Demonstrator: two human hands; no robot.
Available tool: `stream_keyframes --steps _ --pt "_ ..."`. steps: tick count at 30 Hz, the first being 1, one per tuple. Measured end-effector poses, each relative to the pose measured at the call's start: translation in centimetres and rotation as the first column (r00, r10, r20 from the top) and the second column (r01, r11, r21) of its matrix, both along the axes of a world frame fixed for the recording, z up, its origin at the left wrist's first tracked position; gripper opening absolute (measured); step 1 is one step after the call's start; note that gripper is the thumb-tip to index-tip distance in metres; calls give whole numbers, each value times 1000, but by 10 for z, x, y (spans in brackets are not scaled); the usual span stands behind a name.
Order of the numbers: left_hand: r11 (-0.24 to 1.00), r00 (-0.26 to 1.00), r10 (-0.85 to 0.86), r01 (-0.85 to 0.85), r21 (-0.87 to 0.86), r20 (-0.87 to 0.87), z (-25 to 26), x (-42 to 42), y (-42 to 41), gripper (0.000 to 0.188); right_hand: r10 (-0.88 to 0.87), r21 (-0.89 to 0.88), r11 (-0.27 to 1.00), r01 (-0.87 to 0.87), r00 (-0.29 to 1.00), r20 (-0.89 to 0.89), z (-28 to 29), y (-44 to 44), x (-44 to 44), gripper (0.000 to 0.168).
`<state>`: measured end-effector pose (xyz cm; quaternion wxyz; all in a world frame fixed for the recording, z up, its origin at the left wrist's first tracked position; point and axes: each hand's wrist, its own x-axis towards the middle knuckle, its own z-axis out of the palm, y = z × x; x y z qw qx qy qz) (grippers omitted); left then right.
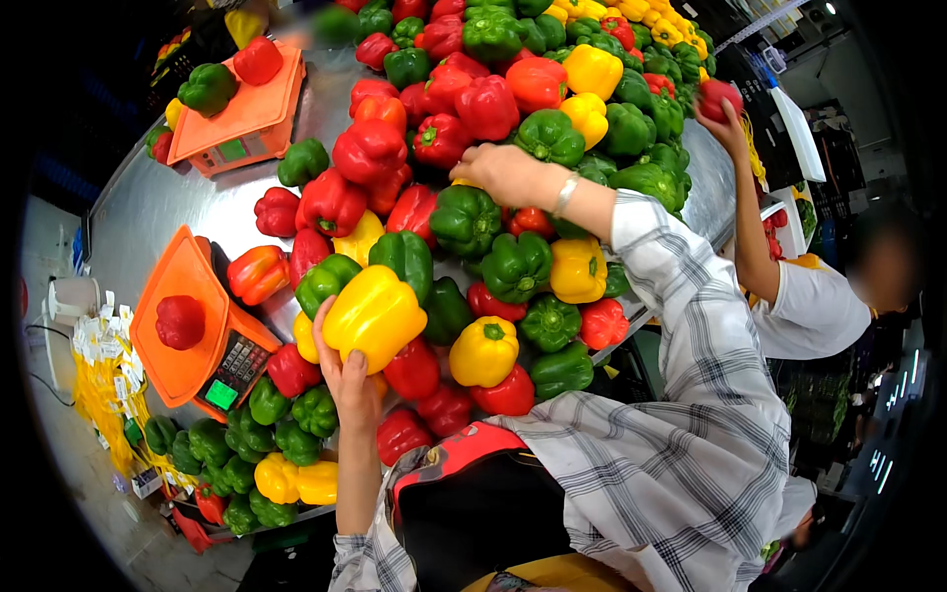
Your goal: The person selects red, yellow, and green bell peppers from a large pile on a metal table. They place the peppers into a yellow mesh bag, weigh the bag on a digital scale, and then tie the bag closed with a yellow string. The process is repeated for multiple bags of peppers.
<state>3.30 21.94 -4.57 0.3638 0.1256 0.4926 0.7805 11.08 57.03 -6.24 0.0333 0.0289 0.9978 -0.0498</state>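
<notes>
A large yellow bell pepper [376, 318] rests in my left hand [348, 385], the thumb along its underside and the fingers at its left. It is held above the near part of a heap of red, green and yellow peppers. My right hand [503, 174] reaches across the heap with curled fingers. Under those fingers a sliver of a yellow pepper [464, 183] shows; the hand hides most of it, so I cannot tell how firmly it is gripped. Just below lies a green bell pepper [464, 220], and red peppers [442, 140] lie beyond my fingertips.
An orange scale [177, 270] holding one red pepper [180, 323] stands left on the metal table [122, 214]. A second orange scale [222, 140] stands farther back. Yellow tagged ties [111, 399] hang lower left. At right, another person's hand [729, 133] holds a red pepper [718, 101].
</notes>
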Motion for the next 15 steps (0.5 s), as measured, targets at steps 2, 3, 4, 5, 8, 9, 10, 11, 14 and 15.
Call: stream_keyframes --steps 2,3,4,5,8,9,10,11,14,15 --pt "1000 1000 -11 11 -4 28 -2 0 -5 82 95 210 972 -110 992 81 -10 1 -4 36" --pt "1000 999 -15 15 -5 43 -5 1 -8 82 121 202 970 -138 988 91 -9 4 -6 38" --pt "1000 1000 -2 2 -22 4 -13 2 -11 82 166 196 964 -182 982 95 -10 8 -9 39" --pt "999 999 -8 10 -37 34 -12 5 -14 82 211 189 956 -226 973 98 -12 13 -13 39" --pt "997 996 -52 56 -46 67 -9 15 -11 81 308 172 936 -308 951 27 -14 19 -12 46" --pt "997 997 -61 63 -43 42 -12 18 -8 81 311 185 932 -311 950 26 -15 18 -15 48" --pt "996 997 -78 78 -40 18 -13 20 -5 80 265 207 934 -291 954 142 -18 18 -20 51" --pt "995 996 -91 90 -36 -7 -13 23 -2 80 214 229 934 -274 943 256 -21 18 -26 53" --pt "995 994 -94 93 -25 -54 -6 31 -1 87 166 318 887 -334 875 455 -7 5 -42 45" --pt "994 992 -105 105 -12 -65 -6 32 0 88 145 348 874 -338 866 478 -1 1 -41 42"
